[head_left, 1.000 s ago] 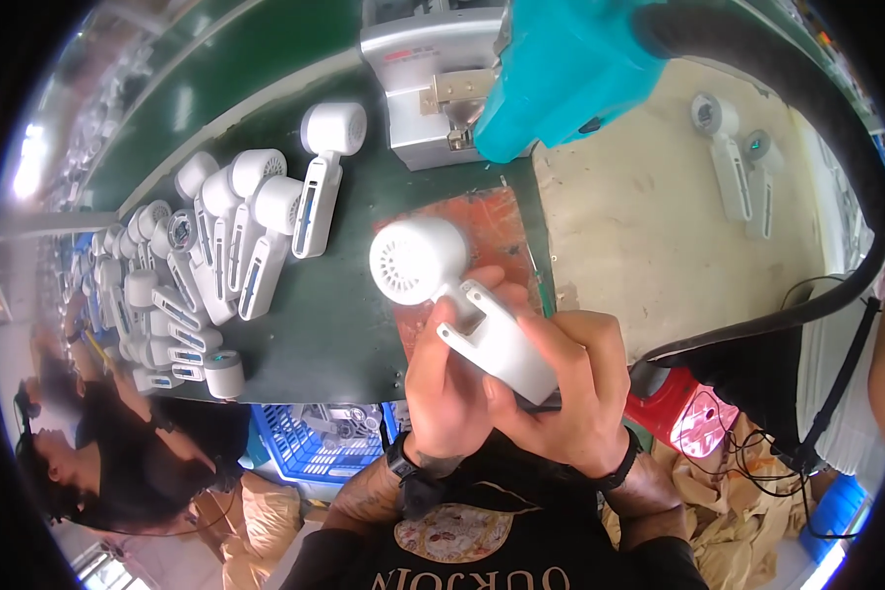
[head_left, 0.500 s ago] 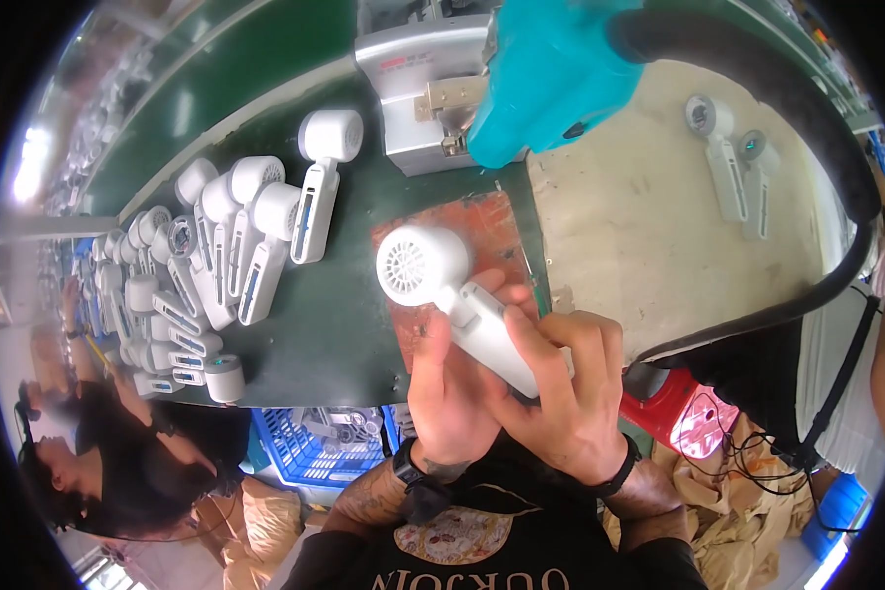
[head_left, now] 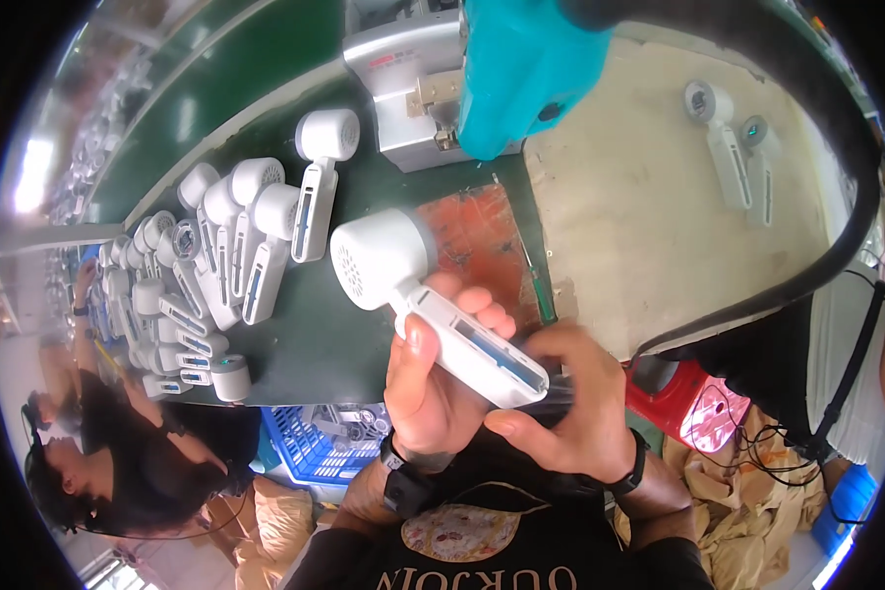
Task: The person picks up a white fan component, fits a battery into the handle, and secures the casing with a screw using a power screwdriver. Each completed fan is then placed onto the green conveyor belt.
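Note:
My left hand [head_left: 431, 393] is closed around the handle of a white handheld fan [head_left: 472, 352], tilted with its round grilled head up and to the left. A long slot in the handle faces up, with blue showing inside. By the lower end of that handle is my right hand [head_left: 585, 408], thumb and fingers apart and slightly blurred. Beneath the fan head lies a worn reddish board [head_left: 477, 231]. A screwdriver with a green handle [head_left: 542, 295] rests at the board's right edge.
Many similar white fans [head_left: 265, 221] crowd the bench's left side; two more [head_left: 728, 162] lie on the beige sheet [head_left: 619, 226]. A silver machine [head_left: 403, 93] and teal tool [head_left: 521, 79] with a thick dark hose stand ahead. A blue basket [head_left: 310, 457] sits below; a co-worker [head_left: 138, 442] is left.
My right hand has come off the fan handle and opened beside it. The fan has moved left and nearer, turned so that its slot shows.

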`<state>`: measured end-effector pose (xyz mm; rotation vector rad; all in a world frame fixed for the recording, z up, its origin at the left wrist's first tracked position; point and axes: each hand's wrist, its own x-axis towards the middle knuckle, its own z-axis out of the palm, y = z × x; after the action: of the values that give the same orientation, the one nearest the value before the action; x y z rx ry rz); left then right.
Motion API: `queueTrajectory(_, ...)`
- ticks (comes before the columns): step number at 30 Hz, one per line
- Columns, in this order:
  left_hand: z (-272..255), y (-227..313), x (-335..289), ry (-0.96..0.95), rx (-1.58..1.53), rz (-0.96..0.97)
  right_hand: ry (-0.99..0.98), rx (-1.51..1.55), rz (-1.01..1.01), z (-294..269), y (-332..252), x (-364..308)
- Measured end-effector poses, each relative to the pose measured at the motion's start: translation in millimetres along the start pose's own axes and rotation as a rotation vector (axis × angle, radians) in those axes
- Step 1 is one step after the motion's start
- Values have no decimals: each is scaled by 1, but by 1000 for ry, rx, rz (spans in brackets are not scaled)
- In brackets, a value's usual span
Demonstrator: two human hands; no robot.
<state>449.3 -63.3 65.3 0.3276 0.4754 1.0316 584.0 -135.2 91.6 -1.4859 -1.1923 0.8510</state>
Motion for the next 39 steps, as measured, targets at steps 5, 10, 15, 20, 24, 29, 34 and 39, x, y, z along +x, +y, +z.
queueTrajectory(5, 0, 1, 5, -69, -149, 45, -106, -126, -115, 10, 9, 3)
queueTrajectory(10, -6, 3, 7, -162, -271, 56, -55, -105, -214, 15, 5, 9)
queueTrajectory(15, -8, 2, 7, -146, -286, 46, -77, -32, -228, 11, 7, 12)
queueTrajectory(20, -7, 3, 8, -107, -331, 42, -44, -143, -296, 15, 13, 13)
queueTrajectory(24, -5, 32, 12, -78, 160, 97, -121, -176, -297, 12, 11, 18)
queueTrajectory(29, 12, 86, 23, -50, 1754, 221, 329, -134, -234, -14, 4, 36)
queueTrajectory(34, -6, 91, 33, -252, 2074, 602, 463, -37, -422, 9, -18, 106)
queueTrajectory(39, 2, 97, 27, -231, 2048, 544, 239, 111, -468, 10, -11, 140)
